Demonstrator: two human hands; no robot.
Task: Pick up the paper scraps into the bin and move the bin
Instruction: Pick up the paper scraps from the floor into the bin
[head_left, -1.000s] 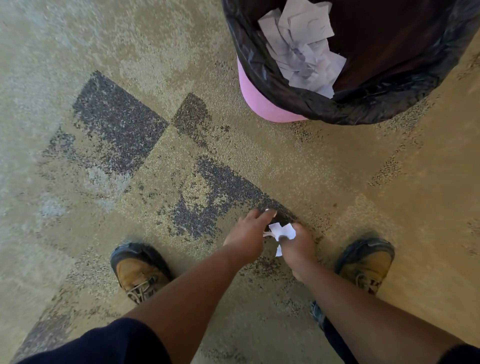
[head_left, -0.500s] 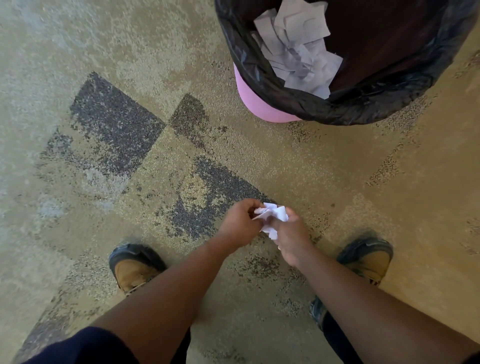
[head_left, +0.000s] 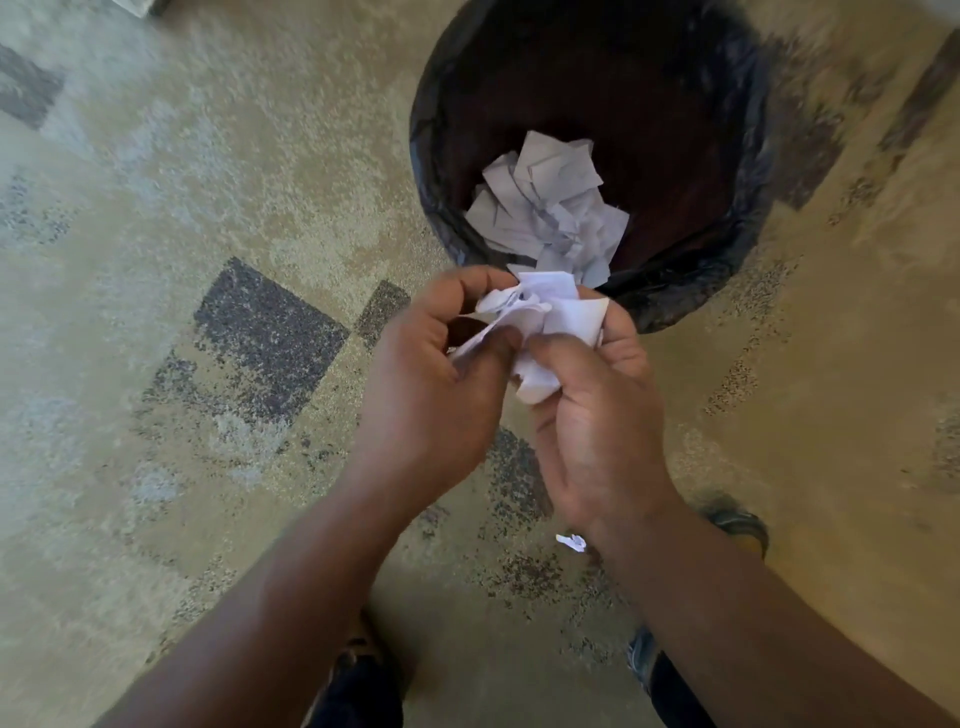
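Most scraps already lie in the bin at twelve o'clock, both the left hand and right hand are curled around a paper wad just short of its rim, and one scrap remains on the carpet at six (the bin itself seemingly not yet moved).

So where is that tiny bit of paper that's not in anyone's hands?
In the head view, the small scrap lies on the carpet low and right of centre, just beside the right wrist, well short of the bin.

Crumpled matt white paper scraps; glossy, wrinkled black plastic bin liner; rough, speckled carpet.
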